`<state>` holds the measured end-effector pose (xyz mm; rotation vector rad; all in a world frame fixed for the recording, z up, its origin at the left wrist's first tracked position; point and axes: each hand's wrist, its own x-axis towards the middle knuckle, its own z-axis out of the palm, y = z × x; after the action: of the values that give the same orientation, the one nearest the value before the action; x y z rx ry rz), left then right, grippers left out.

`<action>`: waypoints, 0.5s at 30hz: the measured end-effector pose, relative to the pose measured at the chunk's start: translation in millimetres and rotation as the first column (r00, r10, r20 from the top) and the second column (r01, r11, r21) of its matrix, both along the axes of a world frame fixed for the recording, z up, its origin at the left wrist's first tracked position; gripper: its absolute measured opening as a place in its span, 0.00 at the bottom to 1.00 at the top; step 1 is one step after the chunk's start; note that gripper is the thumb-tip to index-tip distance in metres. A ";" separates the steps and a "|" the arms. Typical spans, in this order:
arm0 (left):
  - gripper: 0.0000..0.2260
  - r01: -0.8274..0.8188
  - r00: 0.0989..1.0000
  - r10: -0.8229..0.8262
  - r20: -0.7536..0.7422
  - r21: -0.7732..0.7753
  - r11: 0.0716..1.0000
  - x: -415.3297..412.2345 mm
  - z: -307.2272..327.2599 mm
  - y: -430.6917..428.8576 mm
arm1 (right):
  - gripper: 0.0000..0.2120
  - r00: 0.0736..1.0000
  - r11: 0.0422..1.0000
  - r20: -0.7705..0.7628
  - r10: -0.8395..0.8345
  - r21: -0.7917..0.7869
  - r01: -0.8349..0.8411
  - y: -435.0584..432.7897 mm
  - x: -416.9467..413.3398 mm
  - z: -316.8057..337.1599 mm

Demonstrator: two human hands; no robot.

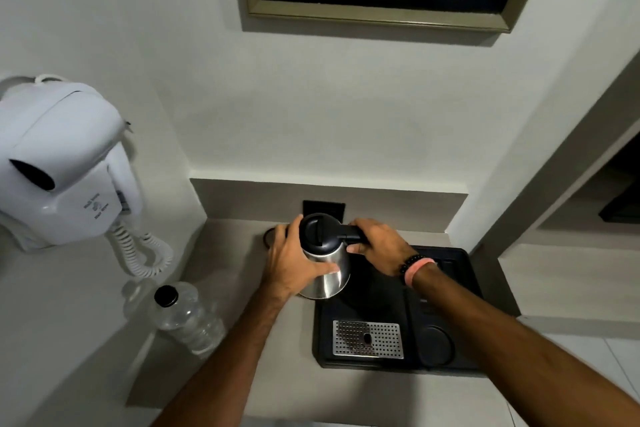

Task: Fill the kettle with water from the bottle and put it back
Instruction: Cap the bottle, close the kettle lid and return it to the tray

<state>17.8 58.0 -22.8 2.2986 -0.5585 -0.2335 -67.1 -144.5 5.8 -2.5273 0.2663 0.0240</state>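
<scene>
Gripping kettle [323, 262], left hand [294, 262] on body, right hand [377, 246] on handle, capped bottle [183, 315] (seemingly empty) nearby

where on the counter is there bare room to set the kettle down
Bare grey counter lies between the clear plastic bottle and the black tray, and along the front edge. The back is crowded: both hands hold the steel kettle there, and the white wall hairdryer's coiled cord hangs left.
</scene>
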 end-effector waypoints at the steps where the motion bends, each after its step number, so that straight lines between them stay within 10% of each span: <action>1: 0.58 0.020 1.000 -0.020 -0.008 0.015 1.000 -3.3 1.2 -11.0 | 0.16 1.000 1.000 -0.001 -0.024 -0.003 0.024 -8.7 -7.3 1.0; 15: 0.58 0.157 0.986 -0.150 -0.078 0.096 0.983 -39.8 -16.4 -96.8 | 0.16 0.973 0.973 -0.043 -0.225 0.045 0.227 -76.4 -64.9 -18.9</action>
<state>-22.0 -38.8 -39.2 2.3366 -0.7034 -0.4254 -132.1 -220.9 -13.1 -2.4347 0.5603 -0.0111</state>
